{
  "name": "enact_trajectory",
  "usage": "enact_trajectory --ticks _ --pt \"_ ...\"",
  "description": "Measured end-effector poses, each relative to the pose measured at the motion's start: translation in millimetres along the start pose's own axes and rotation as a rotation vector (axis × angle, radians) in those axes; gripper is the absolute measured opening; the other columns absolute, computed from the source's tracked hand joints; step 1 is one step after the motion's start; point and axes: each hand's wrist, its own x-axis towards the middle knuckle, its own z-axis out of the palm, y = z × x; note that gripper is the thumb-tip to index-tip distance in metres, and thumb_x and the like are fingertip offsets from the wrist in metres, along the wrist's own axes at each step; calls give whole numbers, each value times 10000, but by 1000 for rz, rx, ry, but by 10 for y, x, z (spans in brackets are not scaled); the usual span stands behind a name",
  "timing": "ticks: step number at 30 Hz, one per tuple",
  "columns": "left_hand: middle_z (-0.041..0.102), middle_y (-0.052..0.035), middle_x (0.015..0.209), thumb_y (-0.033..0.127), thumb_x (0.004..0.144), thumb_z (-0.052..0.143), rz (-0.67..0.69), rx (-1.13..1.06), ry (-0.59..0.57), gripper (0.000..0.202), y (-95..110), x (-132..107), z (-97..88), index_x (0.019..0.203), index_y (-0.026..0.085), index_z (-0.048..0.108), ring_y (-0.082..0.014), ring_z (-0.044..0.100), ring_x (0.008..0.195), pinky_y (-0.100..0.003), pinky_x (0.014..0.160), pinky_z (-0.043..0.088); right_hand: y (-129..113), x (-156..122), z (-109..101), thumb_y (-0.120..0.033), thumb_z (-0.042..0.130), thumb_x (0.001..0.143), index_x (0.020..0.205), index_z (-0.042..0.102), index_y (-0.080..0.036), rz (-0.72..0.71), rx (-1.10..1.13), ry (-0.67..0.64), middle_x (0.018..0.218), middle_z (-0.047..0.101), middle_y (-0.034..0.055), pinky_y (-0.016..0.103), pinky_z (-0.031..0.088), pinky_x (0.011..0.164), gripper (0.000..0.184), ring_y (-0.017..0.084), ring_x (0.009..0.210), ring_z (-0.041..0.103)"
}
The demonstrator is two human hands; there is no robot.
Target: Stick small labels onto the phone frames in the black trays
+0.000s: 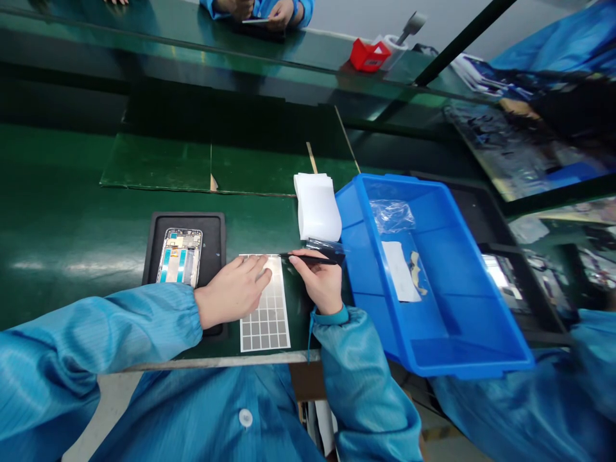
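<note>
A white sheet of small grey rectangular stickers lies on the green bench close to its front edge. Across its upper part rests my left hand, fingers stretched out over the stickers. My right hand grips black tweezers, whose tips reach the sheet's upper right corner near my left fingertips. To the left, an opened phone with its inner parts showing sits in a black tray; my left forearm covers the near end of both.
Right of my hand stands a blue bin holding clear plastic and a white paper. A stack of white sheets lies beyond the tweezers. Green boards lie farther back. Across the bench, a co-worker's hands hold a flat object.
</note>
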Motion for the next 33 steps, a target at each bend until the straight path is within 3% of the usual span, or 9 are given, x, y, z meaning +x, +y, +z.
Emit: enact_trajectory --ticks 14,18,21,25,33 --pt "467 -223 1436 244 906 524 -11 -32 26 388 -2 16 -20 1245 59 562 -339 514 1212 -430 986 423 -15 -20 -45 -377 812 770 859 736 -186 14 126 99 839 758 61 380 615 745 224 219 755 729" --pt "615 -158 1262 196 922 505 -130 -235 93 309 -117 52 -154 1189 74 602 -277 573 1098 -395 962 463 -173 -71 -92 -377 810 774 860 731 -185 7 134 76 845 760 65 387 621 755 225 227 767 737" --pt "678 -89 1109 273 956 531 -244 -457 152 247 -246 91 -300 1122 128 642 -244 595 995 -386 922 480 -313 -145 -103 -359 803 788 862 739 -201 -14 105 9 859 762 61 377 624 759 186 228 781 739" --pt "685 -26 1000 268 904 637 -227 -742 114 140 -343 111 -409 1011 193 688 -199 604 945 -323 861 474 -444 -240 -77 -323 802 790 849 746 -217 -67 82 -33 855 756 49 347 619 736 134 217 788 729" --pt "673 0 848 119 870 624 -245 -849 108 110 -310 10 -445 805 177 690 -168 602 858 -289 806 444 -491 -347 18 -282 787 811 897 749 -233 -74 76 -47 889 756 42 351 596 782 106 219 833 722"
